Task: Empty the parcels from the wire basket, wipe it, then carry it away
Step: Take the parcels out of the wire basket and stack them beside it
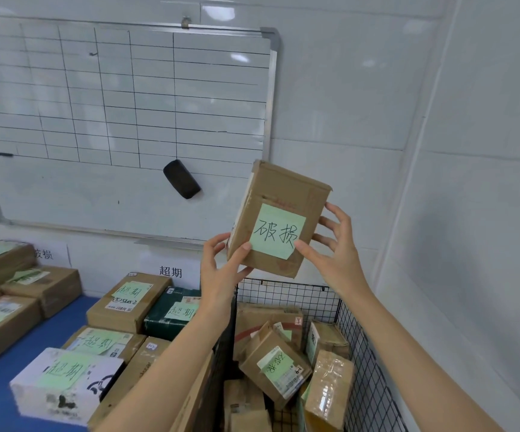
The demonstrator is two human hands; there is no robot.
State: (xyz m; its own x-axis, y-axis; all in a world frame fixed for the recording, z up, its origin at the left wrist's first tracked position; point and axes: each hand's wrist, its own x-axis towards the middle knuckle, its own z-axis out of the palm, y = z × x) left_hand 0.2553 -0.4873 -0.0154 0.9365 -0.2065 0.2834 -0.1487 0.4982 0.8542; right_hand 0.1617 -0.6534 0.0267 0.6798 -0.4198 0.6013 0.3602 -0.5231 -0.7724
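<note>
A small brown cardboard parcel (286, 194) with a green handwritten note is held up in front of the wall, above the wire basket. My left hand (221, 266) grips its lower left corner, thumb on the front. My right hand (333, 247) holds its right side, thumb on the note and fingers spread along the edge. The black wire basket (367, 369) stands at the lower right against the wall. Inside it lie several brown parcels (274, 366), piled loosely and tilted.
Left of the basket, a blue surface (18, 353) carries several labelled parcels (127, 304) in groups under paper signs on the wall. A gridded whiteboard (121, 113) with a black eraser (181, 179) hangs behind. A white tiled wall closes off the right.
</note>
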